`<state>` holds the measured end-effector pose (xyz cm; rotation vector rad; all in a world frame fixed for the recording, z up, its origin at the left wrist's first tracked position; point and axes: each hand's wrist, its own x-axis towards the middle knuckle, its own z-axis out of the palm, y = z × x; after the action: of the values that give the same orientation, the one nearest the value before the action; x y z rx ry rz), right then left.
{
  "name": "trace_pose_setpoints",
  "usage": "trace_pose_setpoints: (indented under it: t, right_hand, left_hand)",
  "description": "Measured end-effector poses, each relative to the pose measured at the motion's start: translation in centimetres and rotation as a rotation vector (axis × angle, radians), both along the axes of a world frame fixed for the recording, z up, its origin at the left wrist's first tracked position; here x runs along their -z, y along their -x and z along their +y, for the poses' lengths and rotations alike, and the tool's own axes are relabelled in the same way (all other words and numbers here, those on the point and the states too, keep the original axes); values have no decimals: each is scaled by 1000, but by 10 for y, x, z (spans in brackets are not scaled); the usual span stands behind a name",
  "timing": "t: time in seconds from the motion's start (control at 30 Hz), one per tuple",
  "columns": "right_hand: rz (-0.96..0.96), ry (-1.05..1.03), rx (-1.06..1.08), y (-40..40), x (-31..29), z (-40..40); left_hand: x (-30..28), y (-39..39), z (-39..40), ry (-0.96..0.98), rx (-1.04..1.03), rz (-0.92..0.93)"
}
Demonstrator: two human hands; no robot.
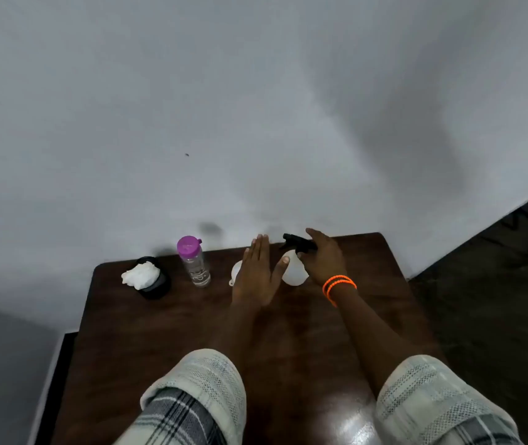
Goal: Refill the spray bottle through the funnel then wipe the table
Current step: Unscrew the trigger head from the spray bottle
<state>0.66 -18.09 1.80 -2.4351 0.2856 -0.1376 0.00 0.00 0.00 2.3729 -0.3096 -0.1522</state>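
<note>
At the far edge of the table point(192, 332), right by the wall point(192, 107), the right hand point(323, 260) curls over the black trigger head point(298, 244) of the spray bottle point(293, 273) and grips it, two orange bracelets point(336, 285) bright on that wrist. Just beside it the left hand point(256, 274) stands on edge, fingers straight and together, holding nothing, its thumb tip reaching toward the bottle's pale body; contact there is too close to call. That body is rounded, milky and translucent, and the right palm covers its upper part and neck, so whether the head is screwed on cannot be told. Behind the left hand peeks the white funnel point(236, 272), only a sliver of rim and a small tab showing, the rest hidden. Further left stands a clear water bottle point(195, 264) with a purple cap, upright, its printed lettering too blurred to read. Beyond that sits a black tub point(156, 289) with a crumpled white cloth point(140, 275) heaped on top. Checked sleeves are cut off by the bottom edge, and glare shines on the dark wood near them.
</note>
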Motion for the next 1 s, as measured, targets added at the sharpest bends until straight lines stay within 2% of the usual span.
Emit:
trace_pose_setpoints:
  t: [0.4,0.57,0.73,1.0]
  right_hand:
    - [104,-245,134,-2,-1,0]
    - [109,-287,157,9,-23,-6]
    - [126,-410,188,30,-53,-2]
    - [220,-482,-18,69,-101,15]
  left_hand:
    - [46,10,-8,1,38,236]
    - [43,20,-5,97,37,351]
    - [18,37,-3,160,32,317]
    - [-7,81,23,215,46,222]
